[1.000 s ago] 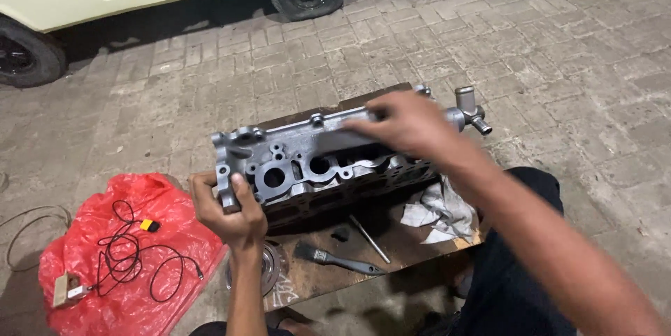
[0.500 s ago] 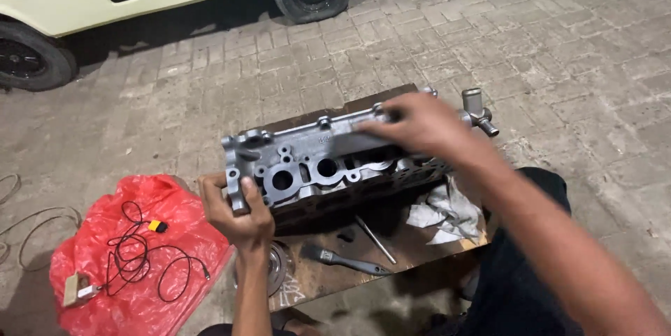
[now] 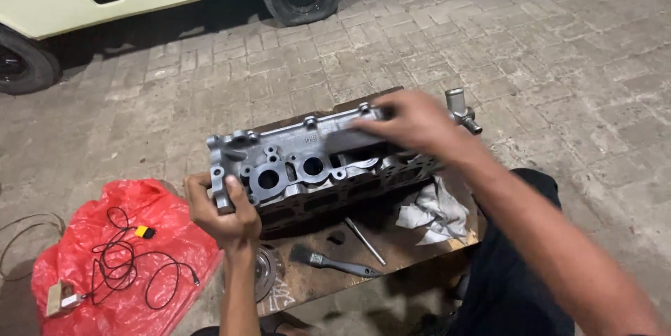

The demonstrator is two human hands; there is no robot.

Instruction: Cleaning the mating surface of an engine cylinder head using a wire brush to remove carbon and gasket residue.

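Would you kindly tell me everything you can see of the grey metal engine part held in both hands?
The grey metal engine part looks like bare cast aluminium: a long block with round ports and bolt bosses, and a pipe fitting at its far end. It stands tilted on edge over a wooden board. The left hand grips its near end; the right hand rests on top.

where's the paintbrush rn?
Head view, low centre: the paintbrush lies on the wooden board, just below the cylinder head, right of the left hand and beside a thin metal rod.
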